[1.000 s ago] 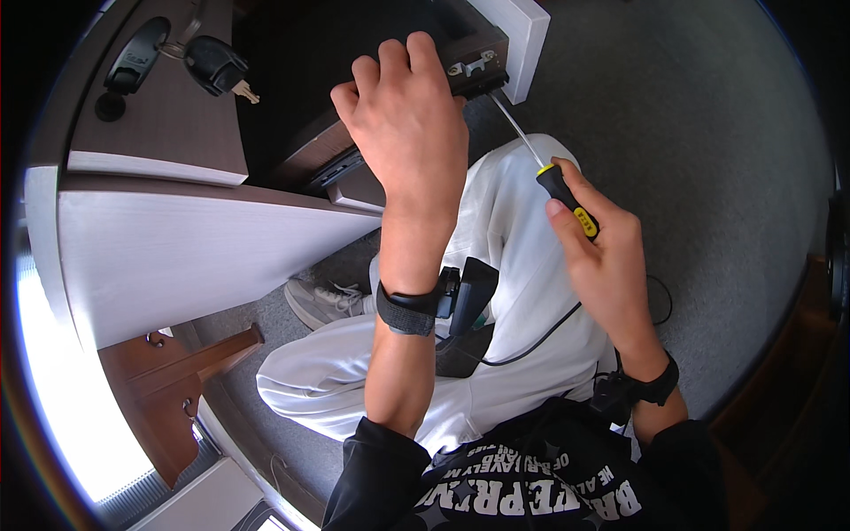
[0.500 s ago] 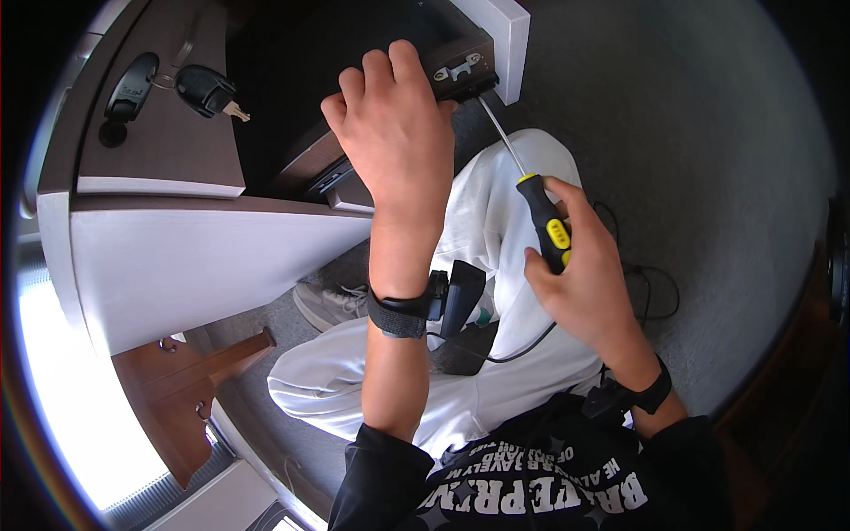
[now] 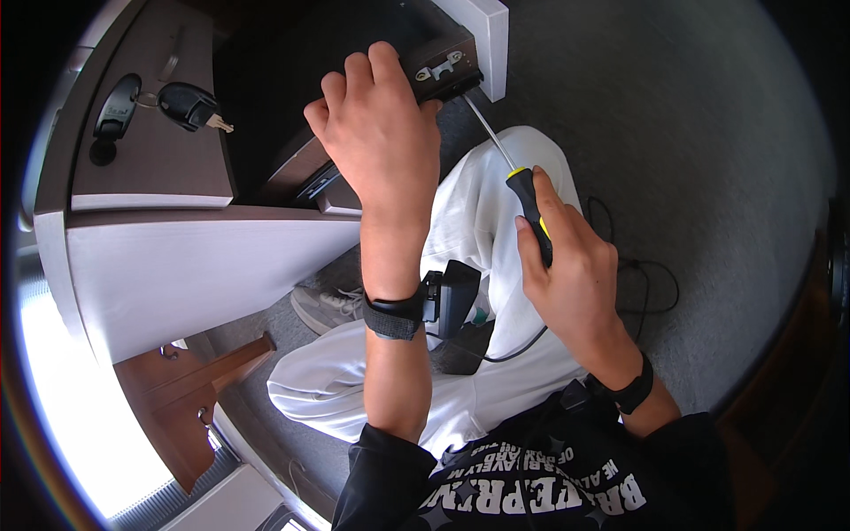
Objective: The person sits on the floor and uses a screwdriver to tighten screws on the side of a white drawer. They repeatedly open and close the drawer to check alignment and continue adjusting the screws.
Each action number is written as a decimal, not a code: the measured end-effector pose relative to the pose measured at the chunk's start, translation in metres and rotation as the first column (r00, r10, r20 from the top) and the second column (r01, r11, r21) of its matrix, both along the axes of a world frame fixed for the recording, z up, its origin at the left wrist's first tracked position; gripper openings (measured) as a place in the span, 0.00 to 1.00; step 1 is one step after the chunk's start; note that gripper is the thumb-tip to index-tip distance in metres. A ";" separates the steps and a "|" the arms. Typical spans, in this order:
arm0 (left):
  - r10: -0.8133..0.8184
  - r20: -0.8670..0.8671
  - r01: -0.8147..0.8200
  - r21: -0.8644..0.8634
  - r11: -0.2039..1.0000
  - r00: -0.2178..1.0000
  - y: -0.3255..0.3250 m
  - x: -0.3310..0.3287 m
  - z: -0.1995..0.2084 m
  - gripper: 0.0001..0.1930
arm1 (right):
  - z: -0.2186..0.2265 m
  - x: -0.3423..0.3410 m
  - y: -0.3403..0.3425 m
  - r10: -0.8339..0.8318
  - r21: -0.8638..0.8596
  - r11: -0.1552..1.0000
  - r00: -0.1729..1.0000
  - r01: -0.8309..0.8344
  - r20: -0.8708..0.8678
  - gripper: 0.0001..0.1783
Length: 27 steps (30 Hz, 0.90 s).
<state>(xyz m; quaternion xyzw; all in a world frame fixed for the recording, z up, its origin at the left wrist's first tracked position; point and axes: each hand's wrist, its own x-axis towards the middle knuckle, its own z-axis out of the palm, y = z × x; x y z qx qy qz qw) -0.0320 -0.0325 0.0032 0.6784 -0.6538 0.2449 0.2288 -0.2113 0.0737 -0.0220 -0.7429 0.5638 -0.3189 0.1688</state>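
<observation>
My left hand [image 3: 379, 133] is closed over the upper edge of the side of a pulled-out drawer [image 3: 292, 168], its thumb near the metal fitting. In my right hand [image 3: 571, 265] is a screwdriver [image 3: 529, 199] with a black and yellow handle, held between thumb and fingers. Its steel shaft slants up and left to the drawer's lower edge, just behind the white front panel [image 3: 487, 44]. The tip is hidden there, so I cannot tell what it touches. A silver metal fitting [image 3: 440, 66] is fixed on the drawer side above it.
Left of the drawer is a cabinet with a wood-grain front [image 3: 159, 133], where keys [image 3: 190, 106] hang from a lock. Its white side panel [image 3: 212, 274] faces me. My white-trousered legs [image 3: 496, 203] lie below the drawer. A black cable [image 3: 651, 283] loops on the grey floor at right.
My right hand has turned around the screwdriver handle and shifted slightly up and left. The drawer, cabinet and left hand also sit a little further left in view.
</observation>
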 end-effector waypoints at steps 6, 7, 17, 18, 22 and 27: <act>-0.021 -0.007 0.021 -0.020 1.000 1.000 0.000 0.003 -0.001 0.28 | -0.001 0.003 -0.006 0.040 -0.024 0.999 0.996 -0.038 0.083 0.25; -0.029 -0.010 0.029 -0.025 0.999 1.000 0.000 0.003 -0.002 0.28 | -0.001 0.003 -0.007 0.042 -0.020 0.999 0.994 -0.041 0.101 0.24; -0.031 0.006 0.031 -0.060 0.998 1.000 0.000 0.005 -0.003 0.28 | 0.003 -0.006 -0.014 0.082 0.078 0.991 0.966 -0.104 0.247 0.22; -0.029 0.012 0.029 -0.061 0.998 1.000 0.000 0.005 -0.003 0.28 | 0.004 -0.006 -0.015 0.087 0.058 0.993 0.961 -0.106 0.263 0.22; -0.018 0.038 0.020 -0.048 0.999 0.999 0.000 0.011 -0.005 0.30 | 0.009 -0.009 -0.016 0.064 0.176 0.978 0.958 -0.116 0.278 0.22; -0.017 0.189 0.018 -0.005 1.000 0.982 -0.003 0.029 -0.009 0.31 | 0.005 -0.012 -0.016 0.060 0.173 0.978 0.955 -0.115 0.292 0.21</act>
